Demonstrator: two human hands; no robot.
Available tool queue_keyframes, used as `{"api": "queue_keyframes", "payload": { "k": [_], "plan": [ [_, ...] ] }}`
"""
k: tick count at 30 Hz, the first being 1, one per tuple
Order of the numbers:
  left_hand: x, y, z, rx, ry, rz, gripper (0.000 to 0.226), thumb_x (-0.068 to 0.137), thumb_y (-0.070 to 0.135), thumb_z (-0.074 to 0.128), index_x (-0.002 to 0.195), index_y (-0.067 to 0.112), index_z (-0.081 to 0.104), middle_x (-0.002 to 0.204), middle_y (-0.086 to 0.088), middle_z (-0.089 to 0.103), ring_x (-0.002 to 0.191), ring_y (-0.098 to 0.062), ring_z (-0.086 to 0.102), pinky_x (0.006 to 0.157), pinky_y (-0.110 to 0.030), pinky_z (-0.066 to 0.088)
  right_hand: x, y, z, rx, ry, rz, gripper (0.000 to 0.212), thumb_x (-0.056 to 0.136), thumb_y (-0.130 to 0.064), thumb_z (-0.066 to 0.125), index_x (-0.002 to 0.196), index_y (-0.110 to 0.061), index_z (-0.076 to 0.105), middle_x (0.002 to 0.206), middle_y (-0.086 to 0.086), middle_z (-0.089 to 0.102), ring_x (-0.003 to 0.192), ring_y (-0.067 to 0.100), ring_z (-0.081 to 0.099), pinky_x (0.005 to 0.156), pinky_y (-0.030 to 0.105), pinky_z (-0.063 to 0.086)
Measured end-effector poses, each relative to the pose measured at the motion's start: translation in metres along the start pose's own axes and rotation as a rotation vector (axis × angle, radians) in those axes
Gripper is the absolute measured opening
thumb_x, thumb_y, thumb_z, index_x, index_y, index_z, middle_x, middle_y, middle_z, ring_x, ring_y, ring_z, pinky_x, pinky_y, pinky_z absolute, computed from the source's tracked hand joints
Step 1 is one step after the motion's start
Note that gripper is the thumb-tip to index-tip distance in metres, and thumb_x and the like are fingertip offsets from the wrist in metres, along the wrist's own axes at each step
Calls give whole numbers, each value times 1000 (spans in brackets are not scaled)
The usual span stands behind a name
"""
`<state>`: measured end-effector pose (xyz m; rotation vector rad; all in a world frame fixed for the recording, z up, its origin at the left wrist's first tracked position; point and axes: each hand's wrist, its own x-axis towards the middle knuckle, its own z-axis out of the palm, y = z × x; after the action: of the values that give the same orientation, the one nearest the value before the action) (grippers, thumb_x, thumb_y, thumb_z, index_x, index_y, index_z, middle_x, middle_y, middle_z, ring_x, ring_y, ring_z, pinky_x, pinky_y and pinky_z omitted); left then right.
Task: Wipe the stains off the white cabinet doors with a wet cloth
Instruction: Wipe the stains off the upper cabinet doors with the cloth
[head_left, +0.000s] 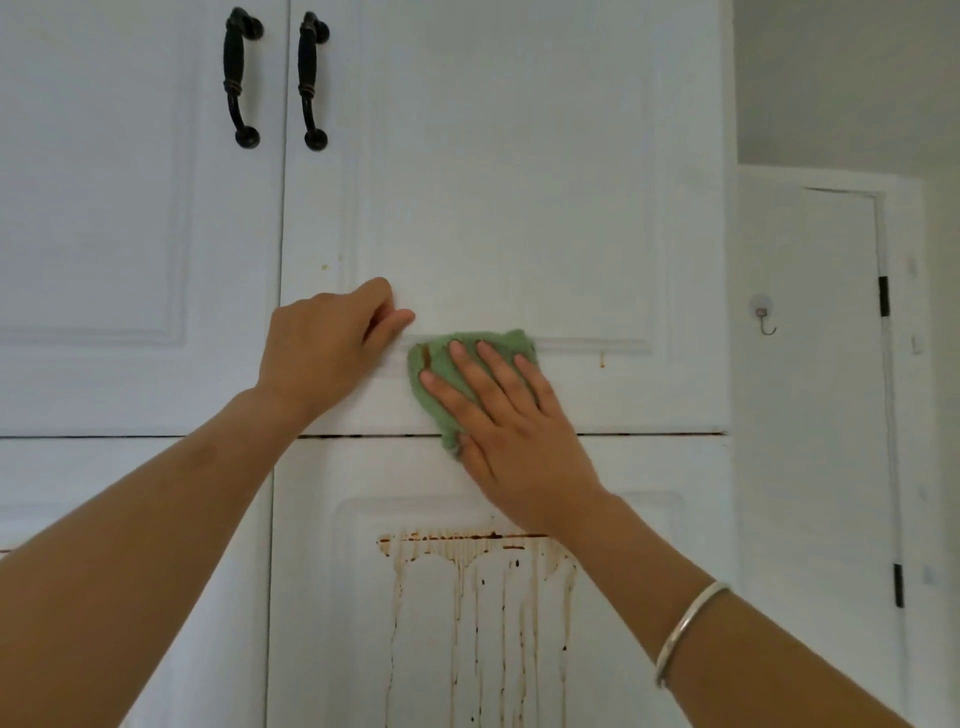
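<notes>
Forearms reach up from the bottom corners, the right one wearing a bangle (685, 629). Right hand (511, 415) lies flat with fingers straight and slightly spread, pressing the green cloth (441, 364) against the bottom rail of the upper right door (498, 182), so the whole palm probably bears down for an even wipe. The cloth covers the lower moulding of that door's panel and reaches down to the seam above the lower door (649, 571); a brown smear on its left edge suggests it has taken up dirt. Left hand (327, 348) sits just beside the cloth, fingers curled under and holding nothing, knuckles and thumb against the door, apparently bracing the person. The heavy stains (478, 597), brown drips running down the lower door's panel, lie below the right wrist and look unwiped. Small spots (602, 359) remain right of the cloth.
</notes>
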<state>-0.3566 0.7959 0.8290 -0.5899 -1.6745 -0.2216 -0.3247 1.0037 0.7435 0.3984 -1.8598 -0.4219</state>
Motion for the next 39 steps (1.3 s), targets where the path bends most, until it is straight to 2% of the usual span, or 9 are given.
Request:
{"api": "queue_keyframes", "payload": {
  "k": [5, 9, 12, 15, 20, 23, 28, 34, 39],
  "plan": [
    [-7, 3, -2, -4, -35, -71, 35, 97, 44, 44, 75, 16, 44, 55, 0, 52, 50, -23, 49, 49, -27, 30, -31, 34, -3, 33, 20, 206, 60, 94, -33, 31, 153, -34, 16, 162, 0, 10, 149, 20, 4, 121, 46, 5],
    [-29, -1, -7, 37, -79, 15, 37, 94, 44, 48, 68, 18, 43, 49, 5, 47, 45, -18, 48, 46, -25, 31, -54, 48, -5, 99, 74, 440, 61, 93, -33, 27, 154, -29, 15, 162, 4, 9, 149, 21, 0, 121, 44, 0],
    [-37, -3, -7, 51, -105, 66, 39, 93, 43, 49, 64, 19, 42, 48, 7, 43, 43, -15, 45, 44, -23, 29, -54, 43, -2, 122, 203, 688, 61, 92, -31, 29, 151, -17, 26, 157, 12, 23, 147, 28, 12, 120, 47, 9],
    [-34, -3, -4, 87, -92, 101, 39, 94, 42, 48, 64, 20, 38, 46, 7, 36, 40, -11, 38, 42, -21, 26, -35, 29, -3, 142, 289, 806, 57, 88, -29, 34, 141, -10, 40, 146, 16, 39, 140, 33, 27, 117, 51, 18],
    [-35, -5, -1, 147, -48, 144, 39, 96, 44, 38, 65, 21, 34, 46, 7, 36, 38, -12, 36, 40, -18, 19, 0, -37, -1, 179, 225, 484, 56, 84, -26, 44, 139, -16, 45, 145, 10, 42, 139, 29, 30, 118, 49, 17],
    [-36, -6, 1, 138, -19, 162, 34, 94, 44, 35, 68, 24, 32, 48, 9, 33, 40, -11, 35, 40, -17, 17, 18, -63, 1, 210, 193, 381, 58, 84, -29, 44, 141, -19, 45, 146, 6, 42, 140, 26, 31, 119, 46, 15],
    [-39, -7, 1, 126, 7, 159, 34, 95, 41, 34, 68, 21, 33, 50, 9, 36, 40, -11, 37, 41, -17, 13, 8, -14, -5, 115, 124, 189, 57, 86, -47, 47, 138, -25, 50, 136, 4, 50, 126, 27, 42, 109, 41, 26],
    [-41, -6, 3, 122, 17, 157, 35, 96, 38, 36, 67, 19, 35, 49, 8, 37, 40, -12, 39, 39, -17, 17, -51, 66, -12, 22, 113, 435, 54, 90, -47, 38, 134, -17, 49, 131, 12, 47, 122, 34, 44, 104, 43, 26],
    [-41, -2, 5, 155, 28, 153, 35, 96, 35, 38, 66, 17, 39, 48, 7, 38, 40, -13, 37, 40, -17, 14, -53, 52, -11, 136, 168, 540, 52, 94, -36, 34, 142, -17, 40, 144, 13, 36, 137, 31, 27, 115, 49, 19]
  ]
}}
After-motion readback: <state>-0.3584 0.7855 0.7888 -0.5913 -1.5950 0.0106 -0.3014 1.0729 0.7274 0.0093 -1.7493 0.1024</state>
